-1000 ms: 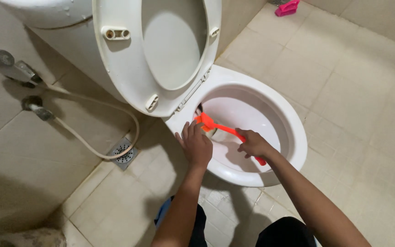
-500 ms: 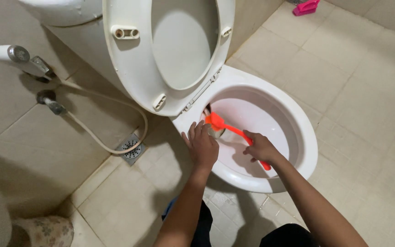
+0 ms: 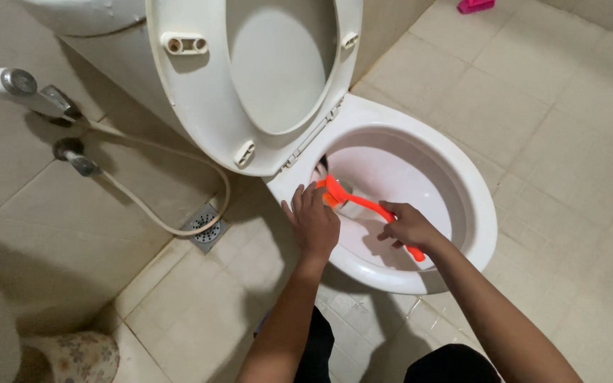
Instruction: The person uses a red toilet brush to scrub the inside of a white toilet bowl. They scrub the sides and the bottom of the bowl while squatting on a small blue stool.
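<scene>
The right hand (image 3: 407, 225) is closed around the orange brush (image 3: 363, 206), so its bristle end reaches down inside the toilet bowl (image 3: 477, 213); the left hand (image 3: 315, 223) lies flat and open on the rim beside it, likely to steady the person. The seat (image 3: 207, 106) stands up behind both hands, out of the way.

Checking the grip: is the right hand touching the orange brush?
Touching. The head view shows the right hand closed around the orange brush handle.

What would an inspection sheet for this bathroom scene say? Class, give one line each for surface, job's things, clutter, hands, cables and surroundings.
Surface: beige tiled floor, with a floor drain.
Job's things: orange brush inside the white toilet bowl; seat raised.
Clutter: pink object at the far edge.
Hands: left hand on the bowl rim; right hand grips the brush handle.
Cables: spray hose looping over the floor.
Surroundings: wall sprayer.
</scene>
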